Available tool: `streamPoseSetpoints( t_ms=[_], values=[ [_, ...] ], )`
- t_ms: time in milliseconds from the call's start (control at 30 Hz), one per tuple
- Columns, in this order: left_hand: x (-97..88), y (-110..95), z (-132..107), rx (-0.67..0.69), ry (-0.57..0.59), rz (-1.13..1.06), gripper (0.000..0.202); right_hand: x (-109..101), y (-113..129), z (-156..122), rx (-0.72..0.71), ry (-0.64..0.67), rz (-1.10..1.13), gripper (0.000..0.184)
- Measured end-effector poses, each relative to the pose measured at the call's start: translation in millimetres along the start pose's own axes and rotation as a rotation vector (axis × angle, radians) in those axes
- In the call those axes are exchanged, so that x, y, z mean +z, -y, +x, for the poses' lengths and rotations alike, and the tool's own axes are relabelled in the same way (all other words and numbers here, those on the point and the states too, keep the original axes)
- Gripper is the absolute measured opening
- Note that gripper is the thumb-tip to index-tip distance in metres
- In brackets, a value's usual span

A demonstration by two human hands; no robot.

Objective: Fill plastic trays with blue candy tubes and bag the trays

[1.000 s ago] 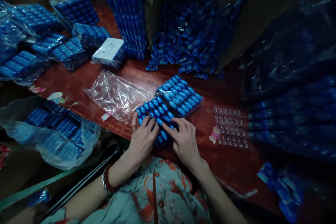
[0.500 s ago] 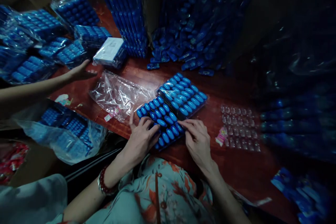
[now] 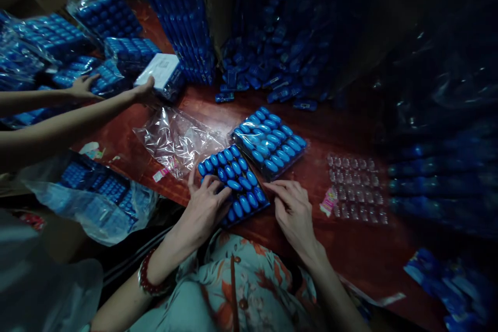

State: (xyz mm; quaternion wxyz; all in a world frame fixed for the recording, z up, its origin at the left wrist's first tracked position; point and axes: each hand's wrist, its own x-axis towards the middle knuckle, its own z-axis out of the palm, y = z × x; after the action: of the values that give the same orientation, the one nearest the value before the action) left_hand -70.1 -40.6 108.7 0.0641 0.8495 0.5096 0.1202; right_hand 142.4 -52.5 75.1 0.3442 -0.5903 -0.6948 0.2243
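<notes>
In front of me on the reddish table lies a tray of glossy blue oval pieces (image 3: 246, 182), set in rows with dark gaps. My left hand (image 3: 206, 205) rests on its left side, fingers bent over the edge and the nearest pieces. My right hand (image 3: 292, 210) is just off the tray's right corner, thumb and forefinger pinched together; whatever may be between them is too small to make out. Touching the tray's far side is a second, film-covered pack of blue ovals (image 3: 270, 140).
A clear plastic bag (image 3: 179, 137) lies left of the trays, an empty clear blister tray (image 3: 358, 187) to the right with a pink label (image 3: 329, 202). A co-worker's hands (image 3: 144, 92) reach in from the left near a white-topped pack (image 3: 159, 70). Blue stacks (image 3: 182, 26) stand behind.
My right hand's fingertips have come away from the tray's edge. The tray has shifted slightly left with my left hand. A co-worker's hand has moved onto the white-topped pack, and a second one now shows.
</notes>
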Motion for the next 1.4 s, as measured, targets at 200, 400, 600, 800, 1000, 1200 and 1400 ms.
streamPoseSetpoints(
  t_ms=[200, 400, 600, 800, 1000, 1200, 1400],
  values=[
    [6.4, 1, -1, -0.013, 0.013, -0.038, 0.014, 0, -1, 1, -0.024, -0.003, -0.016, 0.032],
    [1.1, -17, -14, -0.046, -0.050, 0.069, 0.025, -2, 17, -3, -0.178, -0.058, -0.057, 0.033],
    [21.3, -23, -38, -0.107, -0.189, -0.037, 0.036, 12, 33, 5, -0.287, -0.015, -0.255, 0.024],
    [54.8, -10, -46, 0.027, -0.293, -0.167, 0.042, 14, 53, 33, -0.257, 0.176, -0.349, 0.015],
    [68.7, -6, -50, 0.055, -0.340, -0.179, 0.041, 16, 73, 43, -0.213, 0.362, -0.683, 0.011],
    [79.3, -7, -51, 0.038, -0.455, -0.184, 0.041, 9, 56, 46, -0.100, 0.326, -0.484, 0.007],
    [81.3, -8, -49, 0.046, -0.492, -0.199, 0.042, 11, 59, 34, 0.024, 0.142, -0.338, 0.010]
  ],
)
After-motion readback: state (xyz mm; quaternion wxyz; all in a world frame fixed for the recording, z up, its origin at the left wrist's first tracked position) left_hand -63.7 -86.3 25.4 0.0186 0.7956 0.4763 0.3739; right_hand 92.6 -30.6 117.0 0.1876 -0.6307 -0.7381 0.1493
